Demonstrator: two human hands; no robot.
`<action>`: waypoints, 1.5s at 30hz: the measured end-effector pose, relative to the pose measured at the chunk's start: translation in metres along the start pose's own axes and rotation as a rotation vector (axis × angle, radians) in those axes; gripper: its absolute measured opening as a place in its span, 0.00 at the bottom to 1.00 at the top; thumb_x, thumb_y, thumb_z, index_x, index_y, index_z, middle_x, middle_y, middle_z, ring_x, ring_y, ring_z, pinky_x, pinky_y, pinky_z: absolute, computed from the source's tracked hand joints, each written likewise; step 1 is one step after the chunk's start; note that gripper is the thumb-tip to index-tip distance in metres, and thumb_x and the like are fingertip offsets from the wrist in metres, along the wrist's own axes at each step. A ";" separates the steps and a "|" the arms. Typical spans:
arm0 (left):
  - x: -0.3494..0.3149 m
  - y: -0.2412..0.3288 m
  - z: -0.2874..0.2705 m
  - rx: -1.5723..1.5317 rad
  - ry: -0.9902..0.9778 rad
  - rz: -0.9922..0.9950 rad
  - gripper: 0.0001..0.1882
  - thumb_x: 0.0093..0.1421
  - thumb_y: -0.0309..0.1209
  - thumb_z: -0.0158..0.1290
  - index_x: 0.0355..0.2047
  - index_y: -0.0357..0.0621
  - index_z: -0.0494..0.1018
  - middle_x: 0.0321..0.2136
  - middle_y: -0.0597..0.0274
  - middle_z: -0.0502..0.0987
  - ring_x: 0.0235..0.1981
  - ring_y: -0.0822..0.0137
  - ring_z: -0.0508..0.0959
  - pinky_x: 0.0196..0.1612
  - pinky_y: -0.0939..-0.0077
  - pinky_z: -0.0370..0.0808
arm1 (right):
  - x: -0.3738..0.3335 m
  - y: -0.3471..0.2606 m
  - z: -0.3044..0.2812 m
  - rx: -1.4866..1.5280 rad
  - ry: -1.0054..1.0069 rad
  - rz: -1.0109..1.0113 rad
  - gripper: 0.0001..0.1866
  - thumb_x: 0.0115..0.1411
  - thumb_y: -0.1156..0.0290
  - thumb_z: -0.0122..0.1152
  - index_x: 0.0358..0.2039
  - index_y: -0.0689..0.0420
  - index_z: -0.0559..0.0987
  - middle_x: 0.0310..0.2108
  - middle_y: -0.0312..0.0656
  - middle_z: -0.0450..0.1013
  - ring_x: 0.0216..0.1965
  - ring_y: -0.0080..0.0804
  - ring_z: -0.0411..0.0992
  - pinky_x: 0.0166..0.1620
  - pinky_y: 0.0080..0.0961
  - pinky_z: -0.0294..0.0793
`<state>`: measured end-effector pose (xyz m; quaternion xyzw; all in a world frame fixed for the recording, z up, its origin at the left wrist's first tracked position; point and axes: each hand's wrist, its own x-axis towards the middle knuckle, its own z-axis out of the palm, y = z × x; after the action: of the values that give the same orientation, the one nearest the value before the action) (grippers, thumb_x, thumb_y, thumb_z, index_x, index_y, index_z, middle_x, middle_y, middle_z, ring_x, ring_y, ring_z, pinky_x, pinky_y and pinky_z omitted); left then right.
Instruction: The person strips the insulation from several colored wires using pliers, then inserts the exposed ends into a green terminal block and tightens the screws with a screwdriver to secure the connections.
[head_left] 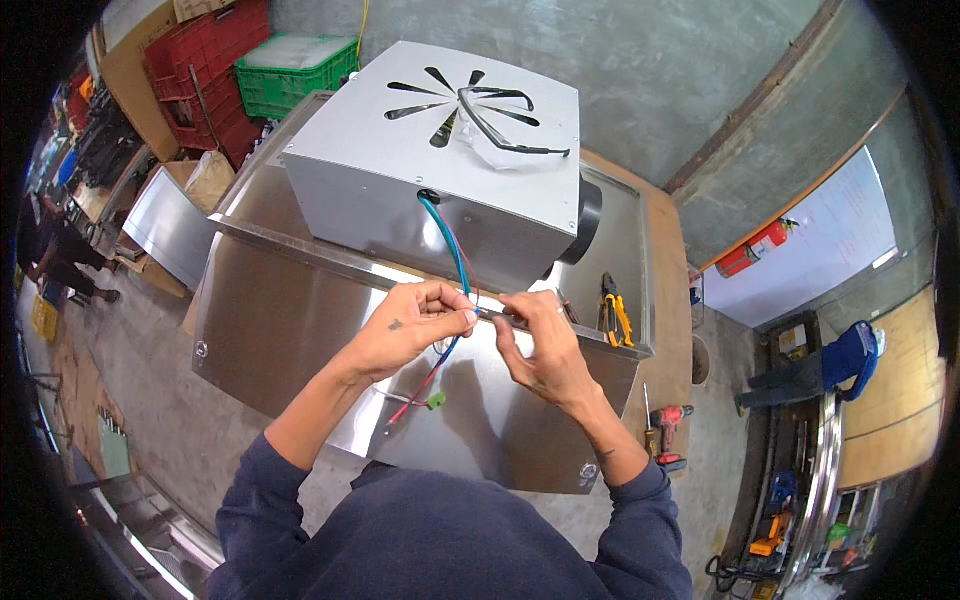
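A bundle of blue and red wires comes out of a round hole in the front of a grey metal box. My left hand pinches a blue wire between thumb and fingertips below the hole. Close beside it, my right hand has its fingers bent around a thin dark piece by the wire's end; its kind is not clear. Below my left hand dangle a red wire end and a small green connector. Safety glasses lie on top of the box, over its slotted vent.
The box stands on a shiny steel hood. Yellow-handled pliers rest at its right. A red cordless drill and a screwdriver lie farther right. Crates stand behind left; another person bends over at right.
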<state>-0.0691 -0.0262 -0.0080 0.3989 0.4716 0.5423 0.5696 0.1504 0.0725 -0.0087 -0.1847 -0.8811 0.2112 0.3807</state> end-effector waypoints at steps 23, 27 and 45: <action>0.002 -0.025 0.020 0.910 0.212 0.945 0.08 0.69 0.24 0.65 0.47 0.36 0.84 0.32 0.55 0.83 0.27 0.66 0.77 0.32 0.69 0.74 | 0.002 0.006 -0.007 0.692 -0.319 0.668 0.14 0.79 0.64 0.56 0.39 0.62 0.79 0.28 0.35 0.71 0.31 0.26 0.72 0.35 0.30 0.73; -0.001 -0.019 0.022 0.759 0.216 0.680 0.10 0.70 0.27 0.65 0.47 0.34 0.85 0.34 0.57 0.86 0.27 0.72 0.77 0.32 0.71 0.74 | -0.005 0.029 -0.003 0.971 -0.343 0.824 0.24 0.83 0.56 0.48 0.42 0.65 0.81 0.29 0.38 0.75 0.32 0.28 0.74 0.36 0.30 0.73; -0.005 -0.008 0.017 0.727 0.121 0.517 0.09 0.71 0.28 0.64 0.47 0.34 0.84 0.34 0.57 0.85 0.30 0.70 0.80 0.36 0.71 0.76 | 0.001 0.006 -0.001 0.368 -0.233 0.324 0.06 0.71 0.71 0.64 0.41 0.60 0.79 0.32 0.38 0.73 0.33 0.30 0.70 0.38 0.29 0.70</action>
<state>-0.0504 -0.0312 -0.0113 0.6456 0.5486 0.4882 0.2097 0.1518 0.0786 -0.0108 -0.2255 -0.8248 0.4457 0.2650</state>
